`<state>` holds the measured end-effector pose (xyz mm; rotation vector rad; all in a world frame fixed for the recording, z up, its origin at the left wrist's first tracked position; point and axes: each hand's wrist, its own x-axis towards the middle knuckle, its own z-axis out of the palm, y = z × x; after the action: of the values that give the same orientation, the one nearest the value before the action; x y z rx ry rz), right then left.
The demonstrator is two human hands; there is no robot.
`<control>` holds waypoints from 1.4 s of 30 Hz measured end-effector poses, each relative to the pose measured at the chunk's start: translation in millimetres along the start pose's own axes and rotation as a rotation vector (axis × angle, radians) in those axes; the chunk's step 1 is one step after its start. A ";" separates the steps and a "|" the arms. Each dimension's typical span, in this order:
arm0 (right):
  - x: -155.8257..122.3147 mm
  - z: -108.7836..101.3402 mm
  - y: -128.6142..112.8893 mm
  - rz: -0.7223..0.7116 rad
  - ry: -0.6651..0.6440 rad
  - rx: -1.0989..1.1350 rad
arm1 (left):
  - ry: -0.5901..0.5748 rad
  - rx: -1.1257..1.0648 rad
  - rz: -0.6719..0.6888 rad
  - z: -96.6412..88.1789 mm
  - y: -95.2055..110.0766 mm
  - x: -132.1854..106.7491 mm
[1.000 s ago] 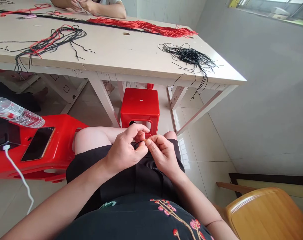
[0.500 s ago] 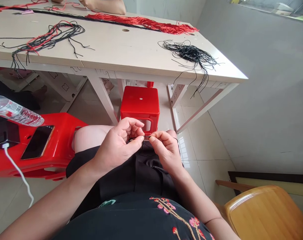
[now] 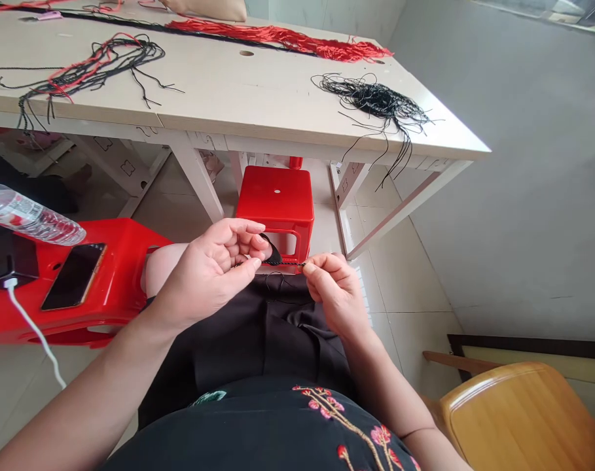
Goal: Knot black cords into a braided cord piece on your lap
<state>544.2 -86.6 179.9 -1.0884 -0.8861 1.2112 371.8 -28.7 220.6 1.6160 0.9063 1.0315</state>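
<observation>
A thin black braided cord [image 3: 288, 263] stretches between my two hands above my lap. My left hand [image 3: 223, 258] pinches one end between thumb and fingers, its index finger held out above. At the other end, the thumb and forefinger of my right hand [image 3: 334, 288] are closed on the cord. A fine loose strand [image 3: 276, 282] loops below the cord over the dark skirt. Part of the cord is hidden behind the left fingers.
Ahead, a pale table [image 3: 258, 98] bears a black thread bundle [image 3: 376, 99], red threads [image 3: 282, 40] and mixed cords [image 3: 98, 65]. A red stool [image 3: 276, 196] stands below. At left, another red stool [image 3: 118, 261] carries a phone [image 3: 74, 276] and bottle [image 3: 32, 214]. A wooden chair [image 3: 527, 418] is at right.
My hands have drawn apart, the left moving left and the right moving right. A longer stretch of the braided cord now shows between them.
</observation>
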 end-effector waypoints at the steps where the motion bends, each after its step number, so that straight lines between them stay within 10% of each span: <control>1: 1.4 -2.1 -0.6 0.000 0.003 0.000 | -0.015 0.016 -0.044 -2.4 0.9 1.0; 21: 38.1 2.6 -12.7 -0.025 -0.039 -0.172 | -0.073 0.256 -0.157 -26.5 1.8 25.3; 30: 160.8 35.2 -63.3 -0.308 -0.096 -0.442 | 0.108 0.388 0.019 -77.0 13.0 143.5; 42: 361.5 101.4 -99.2 -0.070 0.015 -0.849 | 0.381 0.628 -0.003 -121.6 -16.0 332.3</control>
<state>532.9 285.3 291.0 -1.7046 -1.4724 0.7546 377.7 318.4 291.3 1.9488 1.6087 1.1414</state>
